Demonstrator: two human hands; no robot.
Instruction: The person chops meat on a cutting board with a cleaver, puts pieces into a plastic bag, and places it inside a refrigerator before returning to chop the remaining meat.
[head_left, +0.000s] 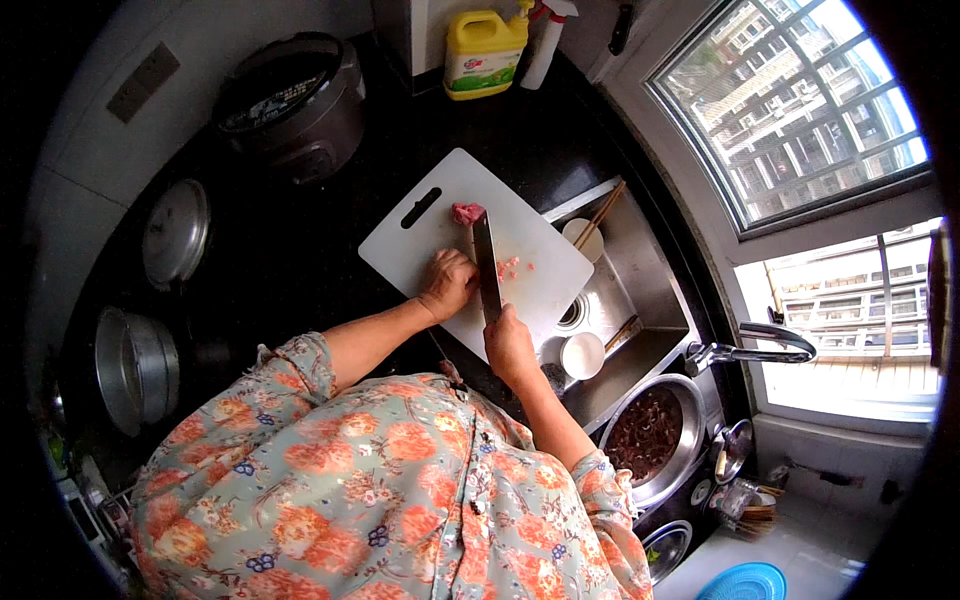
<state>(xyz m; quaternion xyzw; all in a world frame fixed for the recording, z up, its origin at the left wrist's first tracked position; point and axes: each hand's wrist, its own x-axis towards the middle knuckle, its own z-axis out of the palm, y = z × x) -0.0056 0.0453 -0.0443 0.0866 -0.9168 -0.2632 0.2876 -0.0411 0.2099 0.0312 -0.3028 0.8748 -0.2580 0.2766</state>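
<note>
My right hand (511, 346) grips the handle of a kitchen cleaver (488, 266), its blade pointing away from me across a white plastic cutting board (536, 236). Curled fingers of my left hand (450, 283) rest on the board close against the blade's left side; whether they hold anything is hidden. A chunk of raw red meat (466, 213) lies by the blade's far end. Small pinkish cut bits (509, 265) are scattered just right of the blade. The board's right corner overhangs the sink.
A steel sink (652, 277) at the right holds a white cup (583, 355) and a bowl (585, 238) with chopsticks. Beside it, a metal basin (694, 405) contains dark strips. A rice cooker (300, 105), yellow jug (484, 60), pot lid (176, 234) and metal pot (139, 371) stand around.
</note>
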